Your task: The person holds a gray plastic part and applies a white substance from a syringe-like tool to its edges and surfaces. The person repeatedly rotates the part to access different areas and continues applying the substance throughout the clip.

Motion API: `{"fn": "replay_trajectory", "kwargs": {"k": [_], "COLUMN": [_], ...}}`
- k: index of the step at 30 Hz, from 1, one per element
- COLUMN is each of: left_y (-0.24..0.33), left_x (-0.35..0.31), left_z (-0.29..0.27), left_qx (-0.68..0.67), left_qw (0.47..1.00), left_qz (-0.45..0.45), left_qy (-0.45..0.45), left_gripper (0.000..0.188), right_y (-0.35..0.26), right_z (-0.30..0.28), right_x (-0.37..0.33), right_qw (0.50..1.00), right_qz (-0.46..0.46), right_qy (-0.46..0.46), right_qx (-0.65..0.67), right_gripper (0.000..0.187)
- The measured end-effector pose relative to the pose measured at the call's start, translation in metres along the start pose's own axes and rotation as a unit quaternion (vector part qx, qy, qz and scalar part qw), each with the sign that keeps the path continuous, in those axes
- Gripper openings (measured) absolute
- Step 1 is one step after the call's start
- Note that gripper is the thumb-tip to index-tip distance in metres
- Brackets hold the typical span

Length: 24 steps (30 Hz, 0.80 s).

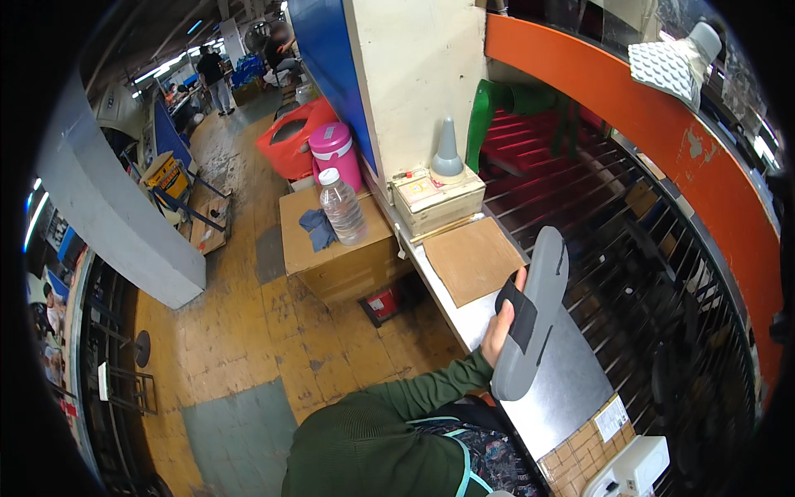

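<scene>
My left hand (pixel 498 327), at the end of a green sleeve, is closed on a grey slide sandal (pixel 542 290) with a wide black strap (pixel 519 315). Its thumb lies against the strap, and a fingertip shows at the strap's upper edge; the other fingers are mostly hidden. The sandal is tilted lengthwise above a metal work surface (pixel 571 373). Just beyond it lies a brown board (pixel 476 261). My right hand is not in view.
Beyond the board stands a cream box (pixel 439 203) carrying a grey cone (pixel 448 149). A barred conveyor (pixel 613 273) with an orange frame (pixel 629 79) runs at right. At left, a cardboard box (pixel 302 257) bears a clear bottle (pixel 342 207) and blue cloth (pixel 318 229). People are far back.
</scene>
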<state>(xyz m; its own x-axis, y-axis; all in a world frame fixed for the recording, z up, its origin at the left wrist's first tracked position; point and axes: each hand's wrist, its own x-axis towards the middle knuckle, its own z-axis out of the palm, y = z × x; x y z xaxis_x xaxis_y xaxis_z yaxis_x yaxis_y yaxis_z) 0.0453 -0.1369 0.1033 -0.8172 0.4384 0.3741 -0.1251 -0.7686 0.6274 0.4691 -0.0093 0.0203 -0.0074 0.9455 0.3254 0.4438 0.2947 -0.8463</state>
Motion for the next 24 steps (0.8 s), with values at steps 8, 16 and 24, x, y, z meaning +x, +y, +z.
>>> {"fn": "replay_trajectory", "kwargs": {"k": [8,16,24], "left_y": [-0.026,-0.064,-0.071], "left_x": [-0.005,-0.042,-0.052], "left_z": [0.031,0.080,0.096], "left_qx": [-0.219,-0.089,-0.038], "left_qw": [0.944,0.942,0.931], "left_qz": [-0.246,-0.316,-0.339], "left_qy": [-0.026,-0.064,-0.126], "left_gripper": [0.071,0.067,0.078], "right_y": [0.012,-0.018,-0.038], "right_z": [-0.045,-0.066,-0.059], "right_x": [-0.009,-0.021,-0.003], "right_qw": [0.997,0.981,0.988], "right_qz": [0.033,0.125,0.015], "right_qy": [0.074,0.048,0.039], "right_qx": [-0.002,-0.139,-0.148], "right_gripper": [0.028,0.021,0.011]}}
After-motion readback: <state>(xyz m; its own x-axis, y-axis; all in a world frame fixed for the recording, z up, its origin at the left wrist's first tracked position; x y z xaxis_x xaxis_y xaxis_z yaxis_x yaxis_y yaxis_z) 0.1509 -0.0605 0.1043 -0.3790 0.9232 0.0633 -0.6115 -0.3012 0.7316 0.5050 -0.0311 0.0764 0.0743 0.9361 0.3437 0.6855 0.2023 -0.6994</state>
